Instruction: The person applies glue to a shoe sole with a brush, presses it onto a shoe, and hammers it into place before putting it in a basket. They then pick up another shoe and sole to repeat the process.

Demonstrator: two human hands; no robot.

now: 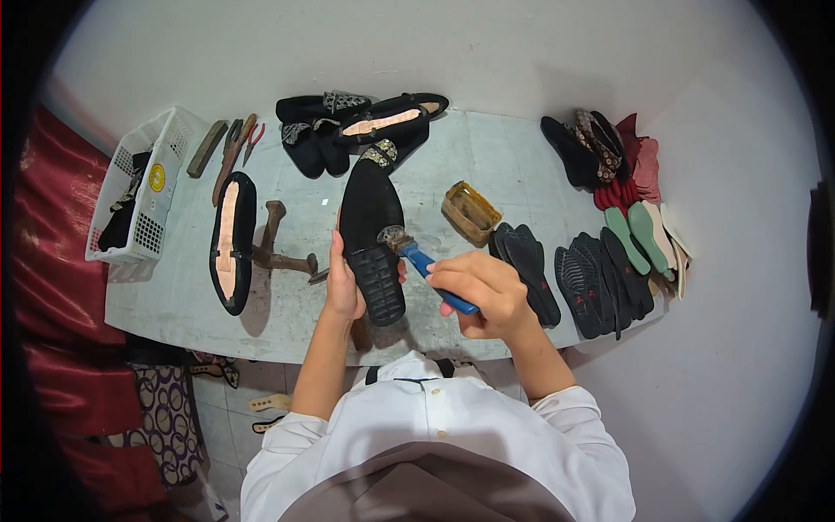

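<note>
My left hand (345,283) is closed around the lower part of a black shoe (370,204), with the thumb along one side and fingertips showing at the other. A patterned band crosses the shoe's far end, and its near end shows a ribbed black sole piece. In my right hand (487,291) is a blue-handled brush (419,258), gripped by the handle. Its bristles touch the shoe just above the ribbed part. Right of the shoe stands a small amber-stained tub (471,214), its contents hard to make out.
A metal shoe anvil (277,252) and an upturned shoe (230,244) lie at left, near pliers (253,139) and a white basket (152,191). More shoes (383,122) sit at the back. Black soles (600,283) and green insoles (644,230) cover the table's right side.
</note>
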